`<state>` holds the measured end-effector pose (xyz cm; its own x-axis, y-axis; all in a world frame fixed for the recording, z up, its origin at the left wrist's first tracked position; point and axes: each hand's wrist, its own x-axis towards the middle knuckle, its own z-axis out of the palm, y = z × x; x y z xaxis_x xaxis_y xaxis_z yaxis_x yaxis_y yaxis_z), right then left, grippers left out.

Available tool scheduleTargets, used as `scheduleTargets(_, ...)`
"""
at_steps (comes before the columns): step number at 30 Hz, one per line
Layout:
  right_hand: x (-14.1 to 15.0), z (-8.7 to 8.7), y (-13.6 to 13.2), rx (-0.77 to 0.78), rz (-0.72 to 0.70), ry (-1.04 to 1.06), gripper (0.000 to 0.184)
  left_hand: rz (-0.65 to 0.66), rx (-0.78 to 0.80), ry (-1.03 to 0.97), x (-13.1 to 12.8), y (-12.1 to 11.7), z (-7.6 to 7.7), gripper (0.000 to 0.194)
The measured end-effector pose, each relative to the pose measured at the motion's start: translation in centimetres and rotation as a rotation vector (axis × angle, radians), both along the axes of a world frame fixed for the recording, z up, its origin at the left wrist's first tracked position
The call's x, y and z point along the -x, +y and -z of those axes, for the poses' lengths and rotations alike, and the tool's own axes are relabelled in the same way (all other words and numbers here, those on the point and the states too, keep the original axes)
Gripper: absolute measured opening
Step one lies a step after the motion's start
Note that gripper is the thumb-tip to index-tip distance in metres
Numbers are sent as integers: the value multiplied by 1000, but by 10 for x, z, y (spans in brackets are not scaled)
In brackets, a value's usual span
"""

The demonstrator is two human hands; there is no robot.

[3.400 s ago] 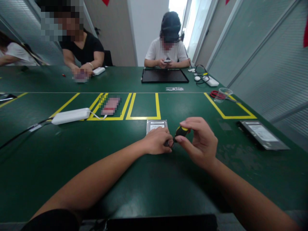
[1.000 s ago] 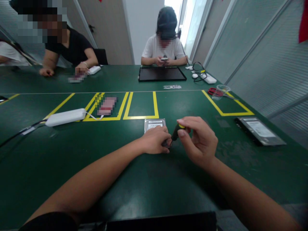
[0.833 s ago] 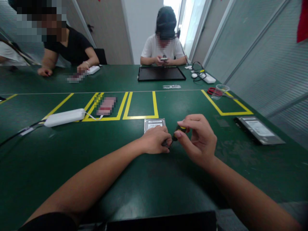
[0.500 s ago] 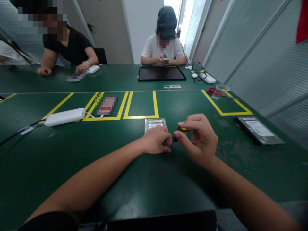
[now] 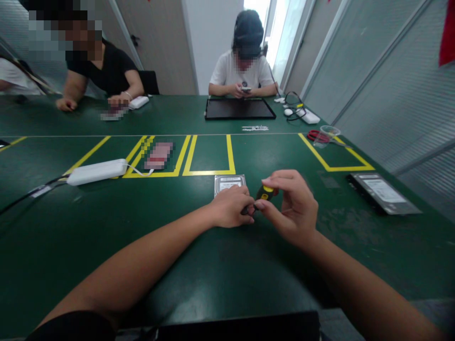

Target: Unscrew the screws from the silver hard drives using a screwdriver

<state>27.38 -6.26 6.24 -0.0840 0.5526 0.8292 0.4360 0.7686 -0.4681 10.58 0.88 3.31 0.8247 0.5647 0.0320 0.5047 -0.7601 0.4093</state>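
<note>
A silver hard drive (image 5: 229,181) with a white label lies on the green table just in front of me. My left hand (image 5: 232,207) rests over its near part, fingers curled round the right side and hiding much of it. Between the thumb and fingers of my right hand (image 5: 293,203) is the black and yellow handle of a screwdriver (image 5: 265,192). It tilts down to the left, its lower end close to my left fingertips. The tip is hidden there, so I cannot tell exactly what it touches.
A second hard drive (image 5: 384,193) lies to the right. Farther off are a clear plastic cup (image 5: 329,132), red-handled tool (image 5: 317,136), flat black panel (image 5: 240,109) and yellow tape outlines (image 5: 209,173). At left, a white power strip (image 5: 96,172) connects to a phone (image 5: 159,155). Two people sit opposite.
My right fingers have shifted along the screwdriver handle, and more of its yellow part shows. My left hand stays on the hard drive. Earlier, the view shifted slightly and a person opposite moved a hand aside.
</note>
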Motion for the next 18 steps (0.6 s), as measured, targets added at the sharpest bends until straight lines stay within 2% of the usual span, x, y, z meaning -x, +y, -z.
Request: scheduleTargets(18, -1, 3, -2, 61, 1, 25, 41, 29, -49, -10, 1, -2, 1, 25)
